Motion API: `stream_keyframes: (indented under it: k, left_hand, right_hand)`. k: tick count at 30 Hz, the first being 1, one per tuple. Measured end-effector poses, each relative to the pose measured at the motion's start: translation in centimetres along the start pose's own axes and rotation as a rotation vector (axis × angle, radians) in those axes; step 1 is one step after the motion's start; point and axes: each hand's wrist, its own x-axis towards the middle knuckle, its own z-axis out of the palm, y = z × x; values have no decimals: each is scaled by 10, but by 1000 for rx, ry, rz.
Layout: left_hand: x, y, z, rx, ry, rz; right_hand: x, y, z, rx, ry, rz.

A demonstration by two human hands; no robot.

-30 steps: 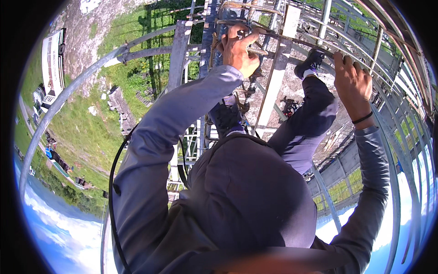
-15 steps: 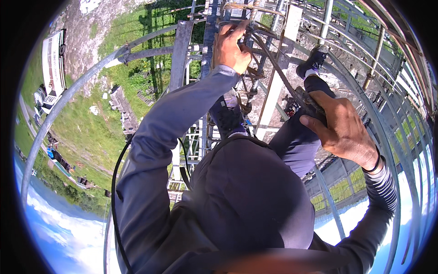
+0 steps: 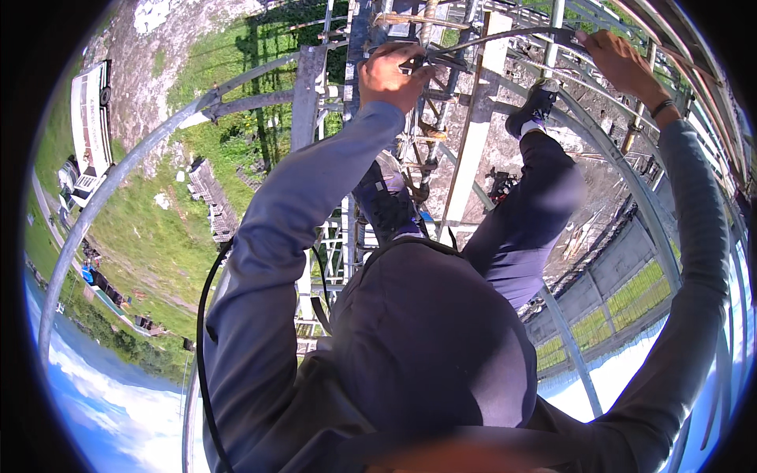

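At the far left, a long white box-bodied truck point(image 3: 92, 126) stood on the ground below, with a curved grey metal tube point(image 3: 118, 158) arching beside it. Next came an upright-looking flat grey plank point(image 3: 307, 98), then the left hand point(image 3: 393, 76), its fingers bent by a cluster of bars; whether they gripped anything could not be told. The long, thin, dark strip point(image 3: 544, 31) began near that hand's fingertips and bowed across to the right, passing over a long pale flat board point(image 3: 476, 126) and above a black shoe point(image 3: 539, 104). Its broader right end lay at the fingertips of the right hand point(image 3: 620, 65), whose fingers were closed on it, the arm stretched well out from the body
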Motion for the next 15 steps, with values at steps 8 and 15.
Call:
stream_keyframes:
  k: [8, 15]
  left_hand:
    - [36, 6, -4, -131, -147, -329]
    - [58, 15, -4, 121, -203, -558]
  right_hand:
    - [-111, -156, -35, 1932, -958, 1280]
    - [-128, -167, -73, 2498, -460, 995]
